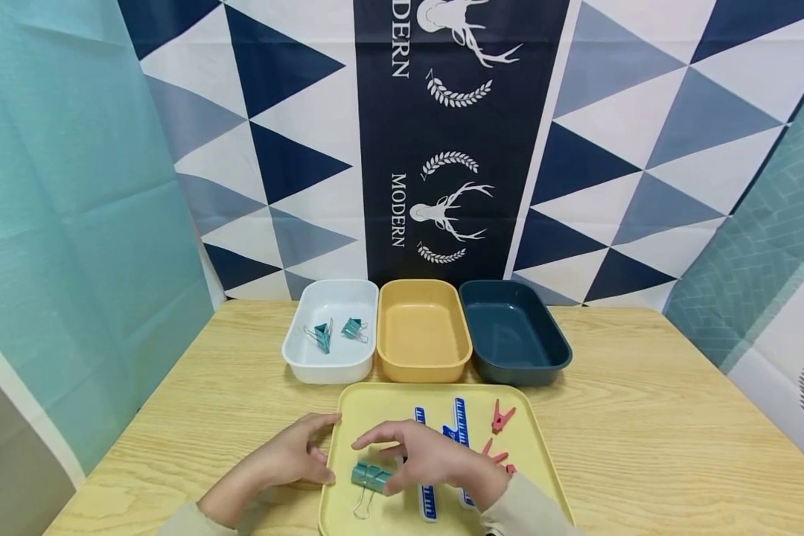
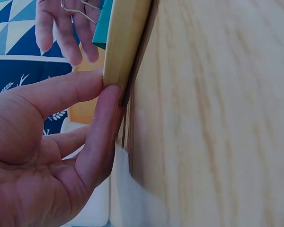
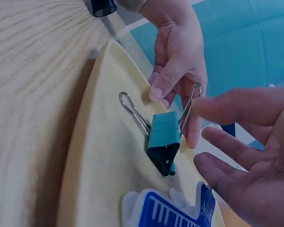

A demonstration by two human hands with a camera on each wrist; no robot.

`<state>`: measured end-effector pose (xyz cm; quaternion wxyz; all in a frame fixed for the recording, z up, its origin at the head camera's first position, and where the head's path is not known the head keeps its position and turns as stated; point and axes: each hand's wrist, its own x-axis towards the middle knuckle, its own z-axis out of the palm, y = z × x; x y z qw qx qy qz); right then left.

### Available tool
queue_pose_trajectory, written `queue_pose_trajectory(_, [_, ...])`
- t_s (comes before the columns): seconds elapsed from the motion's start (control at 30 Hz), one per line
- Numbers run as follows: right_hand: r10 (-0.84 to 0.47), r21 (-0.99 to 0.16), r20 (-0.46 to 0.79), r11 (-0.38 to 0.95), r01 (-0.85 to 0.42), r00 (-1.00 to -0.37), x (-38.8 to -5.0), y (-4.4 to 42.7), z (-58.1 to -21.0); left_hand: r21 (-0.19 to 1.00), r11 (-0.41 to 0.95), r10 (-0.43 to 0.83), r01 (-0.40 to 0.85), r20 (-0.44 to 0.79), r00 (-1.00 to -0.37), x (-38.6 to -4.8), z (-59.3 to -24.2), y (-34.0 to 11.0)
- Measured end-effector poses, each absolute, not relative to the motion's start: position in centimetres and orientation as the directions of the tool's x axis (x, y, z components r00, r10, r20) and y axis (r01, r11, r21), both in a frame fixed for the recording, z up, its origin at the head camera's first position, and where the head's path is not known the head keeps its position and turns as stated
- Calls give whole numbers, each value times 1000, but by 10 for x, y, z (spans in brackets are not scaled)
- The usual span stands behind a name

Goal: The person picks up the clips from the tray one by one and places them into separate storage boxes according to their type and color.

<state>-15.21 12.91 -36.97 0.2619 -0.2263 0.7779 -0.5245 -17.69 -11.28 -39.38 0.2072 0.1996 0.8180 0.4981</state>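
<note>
**A:** ok what's the layout, big stuff first?

**B:** wooden table [image 1: 643,417], then the yellow tray [image 1: 375,402] on its near side. Behind the tray there's a row: white bin [image 1: 331,372], orange-yellow bin [image 1: 423,335], dark blue bin [image 1: 514,335].

**A:** and the hands?

**B:** left hand [image 1: 295,450] has the tray's left rim pinched between thumb and fingers. Right hand [image 1: 422,450] is over the tray, thumb and fingers wide apart, nothing held. Can't tell if a fingertip brushes the clip's wire.

**A:** smaller bits?

**B:** long blue-and-white clips [image 1: 429,502] under and beside the right hand, then the teal binder clip [image 1: 368,475] on the tray near the left rim. Two more teal clips [image 1: 321,336] are in the white bin. Pink pegs [image 1: 501,417] toward the tray's right side.

**A:** how would that binder clip handle?

**B:** light, stiff and springy imo, smooth paint so a bit slick, hard to break. I'd pinch the teal body. The wire handles [image 3: 135,116] are splayed and might swing, and squeezing both would spread the mouth.
</note>
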Motion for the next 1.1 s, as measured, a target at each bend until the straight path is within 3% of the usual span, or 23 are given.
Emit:
queue_pose_trajectory(0.37, [-663, -911, -75, 349, -219, -745, -147, 121, -383, 900, 419, 542, 123, -140, -829, -178, -391, -112])
queue_pose_trajectory(0.8, [-566, -938, 28, 270, -217, -824, -146, 117, -387, 927, 368, 563, 73, -159, -811, -178, -393, -114])
queue_pose_trajectory(0.9, [-540, -954, 24, 240, -181, -841, -146, 115, -383, 930, 360, 566, 70, -158, -809, -178, -392, -114])
queue_pose_trajectory(1.1, [-475, -994, -65, 104, 17, -878, -148, 113, -375, 932, 355, 558, 74, -147, -817, -176, -393, -113])
